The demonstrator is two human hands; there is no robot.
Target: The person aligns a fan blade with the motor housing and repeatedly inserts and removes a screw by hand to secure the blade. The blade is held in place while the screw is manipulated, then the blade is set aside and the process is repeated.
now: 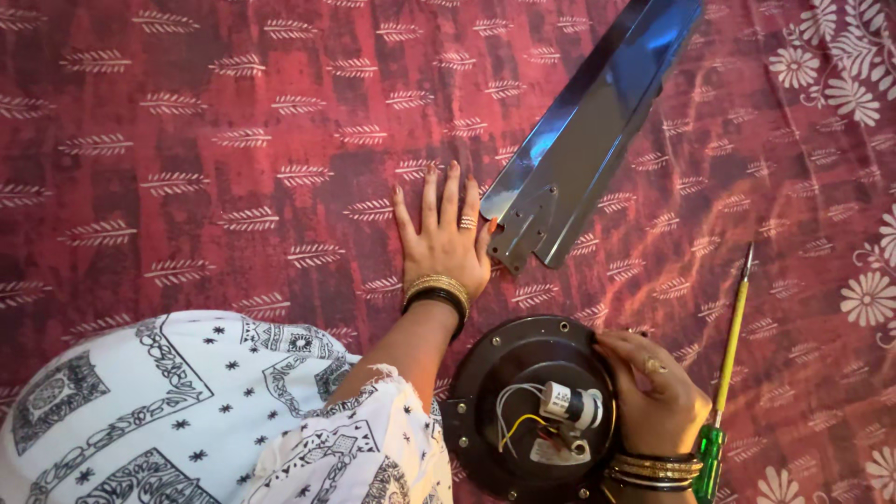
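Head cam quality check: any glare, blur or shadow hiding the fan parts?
Head view: sharp overall, no motion blur; blue-white glare streaks the fan blade; motor housing dark but its wires are readable; soft shadow beside the left hand; right hand and screwdriver evenly lit.

Warm, even light, sharp focus, with blue glare along the fan blade (597,112)

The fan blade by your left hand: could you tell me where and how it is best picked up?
Probably by the narrow bracket end of the fan blade, coming from the left, where the left hand already touches it. The blade lies flat and slants away up-right, so that end is nearest and narrow enough to pinch across.
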